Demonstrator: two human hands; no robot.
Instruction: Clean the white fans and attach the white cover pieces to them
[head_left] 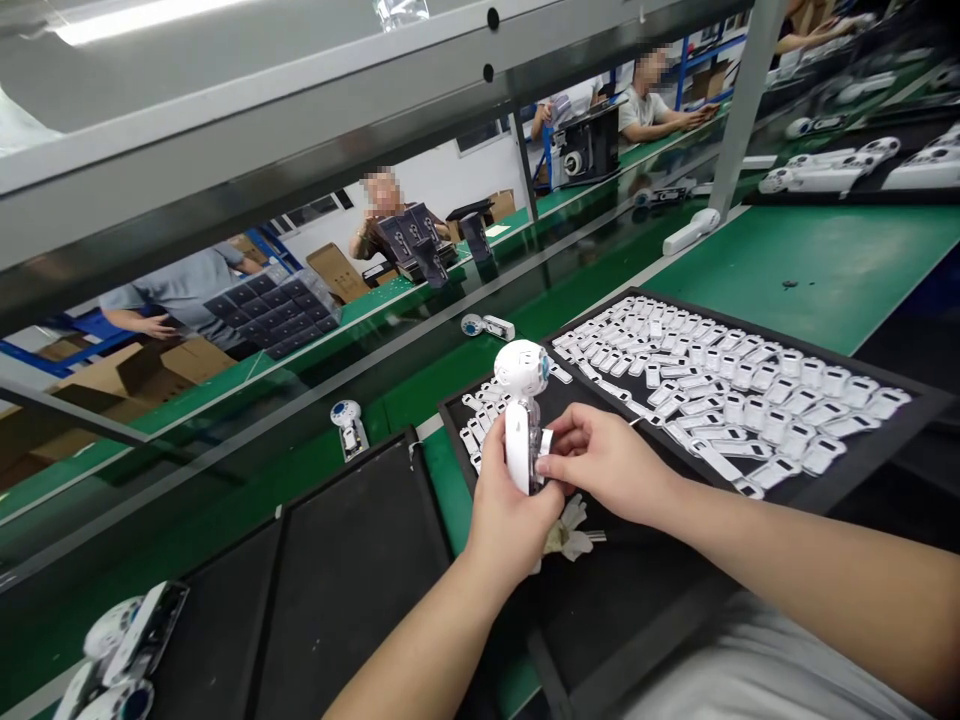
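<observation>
My left hand (514, 515) is closed around the handle of a white handheld fan (517, 430), which stands upright with its round head (520, 368) on top. The handle's right side is open and shows clear and dark inner parts. At that open side, my right hand (600, 460) pinches a small white piece (546, 441) between thumb and fingers, close against the handle. Its exact shape is partly hidden by the fingers. Right behind my hands lies a black tray (881, 445) with many white cover pieces (750, 375), several with dark windows.
Black trays (341, 590) lie at my left, with partly open fans (124, 640) at the lower left corner. More fans (349, 430) sit along the green conveyor belt (409, 395). A grey metal beam (300, 110) crosses overhead. Co-workers (649, 105) sit across the line.
</observation>
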